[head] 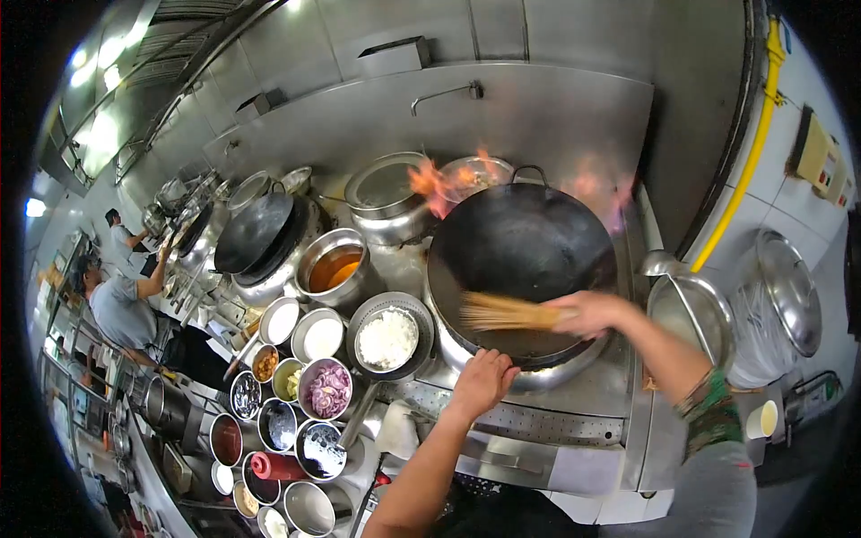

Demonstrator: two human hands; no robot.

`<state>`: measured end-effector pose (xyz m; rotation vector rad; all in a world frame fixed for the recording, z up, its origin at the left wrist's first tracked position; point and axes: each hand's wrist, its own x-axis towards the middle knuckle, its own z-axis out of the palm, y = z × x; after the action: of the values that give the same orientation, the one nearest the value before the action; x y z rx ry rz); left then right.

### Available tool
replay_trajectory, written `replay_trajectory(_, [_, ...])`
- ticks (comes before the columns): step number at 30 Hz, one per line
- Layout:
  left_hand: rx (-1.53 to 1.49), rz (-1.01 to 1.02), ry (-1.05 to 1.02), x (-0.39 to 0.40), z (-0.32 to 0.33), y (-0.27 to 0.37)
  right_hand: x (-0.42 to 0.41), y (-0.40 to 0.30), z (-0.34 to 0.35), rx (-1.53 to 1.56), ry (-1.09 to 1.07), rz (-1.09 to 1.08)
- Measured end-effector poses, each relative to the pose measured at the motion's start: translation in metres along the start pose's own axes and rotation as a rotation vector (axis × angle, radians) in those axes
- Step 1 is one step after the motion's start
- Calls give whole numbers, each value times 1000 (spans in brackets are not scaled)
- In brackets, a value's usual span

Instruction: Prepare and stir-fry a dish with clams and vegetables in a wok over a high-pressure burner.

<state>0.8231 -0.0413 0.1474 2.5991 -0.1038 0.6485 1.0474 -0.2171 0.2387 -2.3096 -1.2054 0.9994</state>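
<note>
A large black wok (525,235) sits tilted on the range, its far loop handle (531,171) standing up at the back. My right hand (592,315) grips a bamboo wok brush (508,311), whose blurred bristles lie over the wok's inside near the front. My left hand (483,380) is closed at the wok's near rim; whether a second handle is under the fingers is hidden. Flames (437,188) rise behind the wok on both sides, partly in front of a metal bowl (476,176).
Left of the wok stand a colander of white food (388,339), a pot of amber liquid (333,265), a tub of sliced red onion (327,390) and a red squeeze bottle (276,466). A ladle (662,263) rests over a bowl at right. Co-workers (128,309) stand far left.
</note>
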Motion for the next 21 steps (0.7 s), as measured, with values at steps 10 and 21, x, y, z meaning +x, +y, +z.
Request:
replay_trajectory(10, [11,-35,-21,3,11,-1,124,4,27,29,660,-53])
replay_trajectory(21, [75,-113,-61,0,-1,-1,26,-71,19,-501,490,-363])
